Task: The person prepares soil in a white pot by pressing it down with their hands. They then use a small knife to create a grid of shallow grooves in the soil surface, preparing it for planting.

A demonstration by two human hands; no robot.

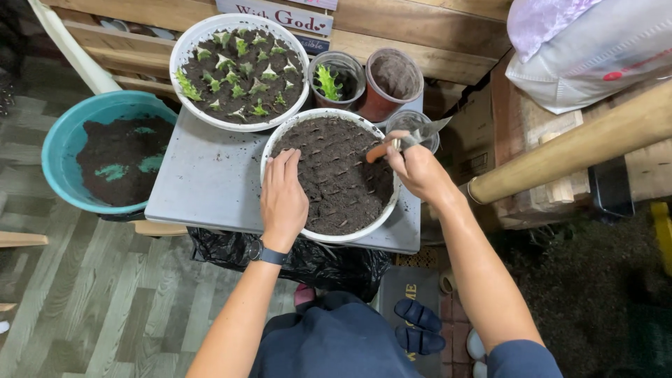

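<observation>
I see white round bowl on grey table, centre; filled with dark soil, surface scored in rows of small dents; left hand flat on near-left rim and soil, fingers together, holding nothing; right hand closed on orange-handled trowel, its handle end over soil at right rim; second white bowl of green cuttings behind; teal basin left.

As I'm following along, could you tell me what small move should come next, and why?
Probably press the trowel tip into the soil again: the right hand holds it over the near bowl, the left hand steadies the rim, and the soil already shows rows of dents.
</observation>
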